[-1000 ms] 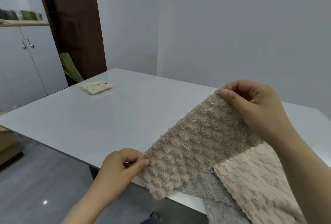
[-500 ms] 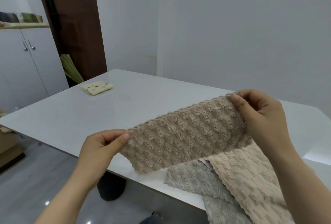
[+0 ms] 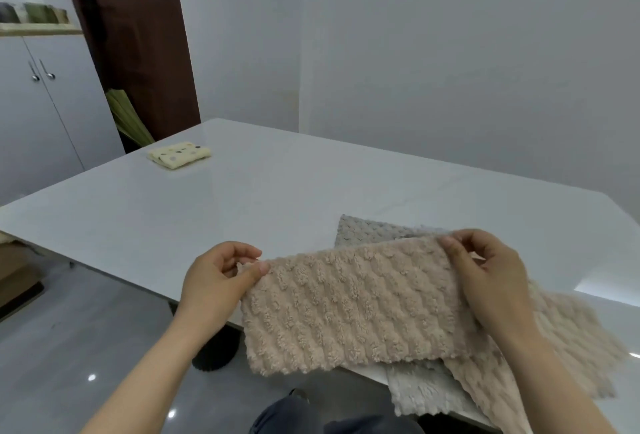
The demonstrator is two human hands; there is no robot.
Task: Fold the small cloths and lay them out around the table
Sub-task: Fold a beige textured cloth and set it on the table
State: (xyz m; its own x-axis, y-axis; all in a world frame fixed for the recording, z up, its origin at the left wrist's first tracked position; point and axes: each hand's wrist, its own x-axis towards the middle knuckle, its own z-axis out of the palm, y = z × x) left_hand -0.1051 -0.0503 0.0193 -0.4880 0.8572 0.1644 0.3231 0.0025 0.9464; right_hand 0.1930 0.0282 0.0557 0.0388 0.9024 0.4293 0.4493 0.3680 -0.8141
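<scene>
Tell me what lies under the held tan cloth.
Beneath the tan cloth, a grey cloth shows above and below, a paler beige cloth to the right, both on the table. Their middles are covered.

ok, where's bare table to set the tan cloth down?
Biggest bare patch: table middle and left, between the spotted cloth at the far corner and the grey cloth. The far right, beyond the grey cloth, is bare too. Crowded: near right corner, grey and cream cloth overlap beneath the tan cloth.
</scene>
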